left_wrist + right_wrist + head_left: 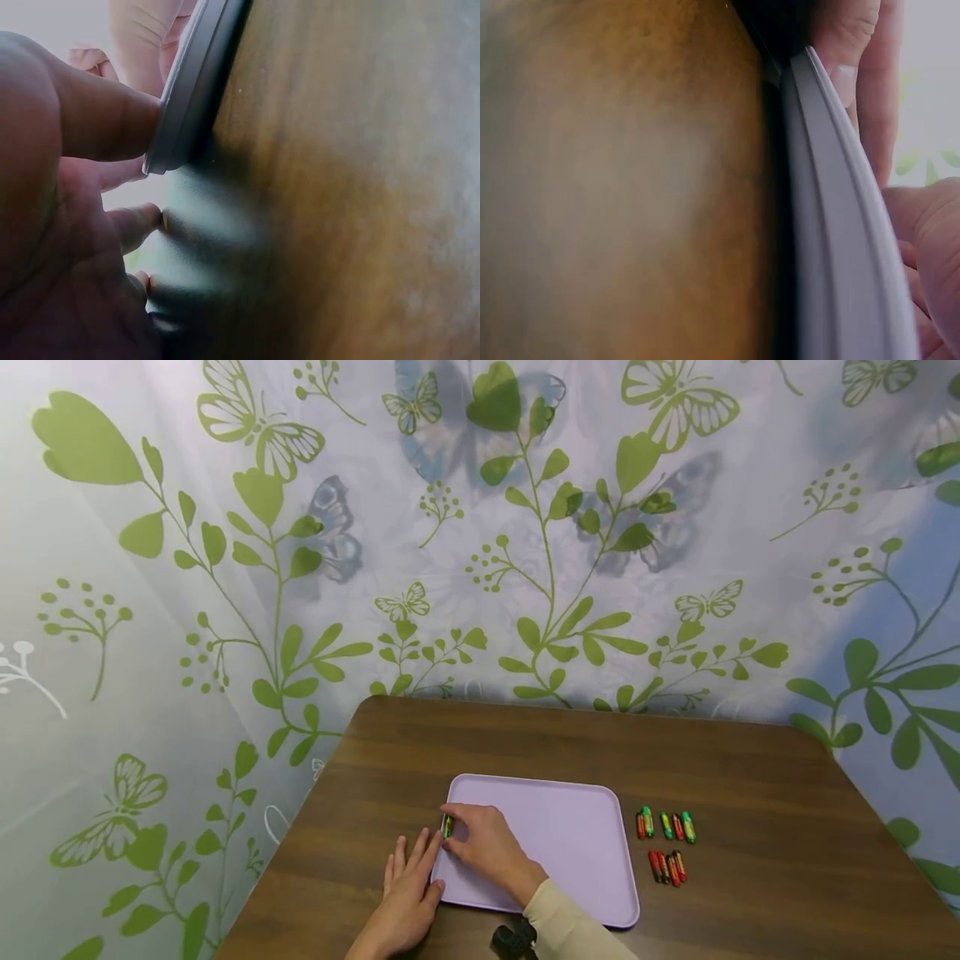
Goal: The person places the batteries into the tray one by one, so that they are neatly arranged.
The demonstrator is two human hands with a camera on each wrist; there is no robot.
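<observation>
There's the small battery (448, 827), green and dark, pointing near to far, right along the left rim of the tray (564, 837), lilac, round-cornered, low-rimmed, lying flat!

Table (765, 802): dark brown, wood-grained; the far corners are rounded. In both wrist views its surface is blurred, with pale sheen. Curtain (450, 556): pale grey-white, spanning the background behind the table and down its left side, with faint creases at left and a bluish area at right. Its print comprises green leaves (86, 439) on slender stems, dotted sprigs (82, 617) and outlined butterflies (258, 422), the largest of these along the upper part. Softer blue-grey butterflies (335, 531) appear among the green motifs. A white sprig (30, 675) lies at the left margin. The right wrist view includes a bright, blurred strip of the curtain with pale green marks.
</observation>
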